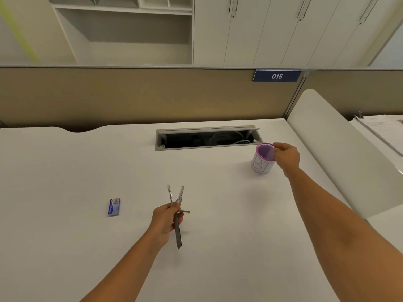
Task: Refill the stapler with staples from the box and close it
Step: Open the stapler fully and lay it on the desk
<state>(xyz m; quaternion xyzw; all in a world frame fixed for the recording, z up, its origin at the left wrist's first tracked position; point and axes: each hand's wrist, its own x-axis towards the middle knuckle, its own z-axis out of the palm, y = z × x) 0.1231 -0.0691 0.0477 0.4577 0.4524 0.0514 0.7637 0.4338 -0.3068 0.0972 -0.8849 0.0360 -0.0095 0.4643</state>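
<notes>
White desk (87,247) fills the near scene, with a cable hatch (207,138) at the far side. Left hand (165,221) grips the stapler (177,227), opened wide, above the middle. Right hand (286,156) pinches the rim of a purple cup (262,160) at far right. Staple box (114,207) lies well apart on the left. One risk, I think: held by one hand only, the open stapler may swing or slip.

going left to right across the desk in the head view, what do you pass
small blue staple box → left hand gripping the opened grey metal stapler → purple mesh cup wrapped in white paper → right hand pinching its rim → binder-clipped stack of papers
</notes>
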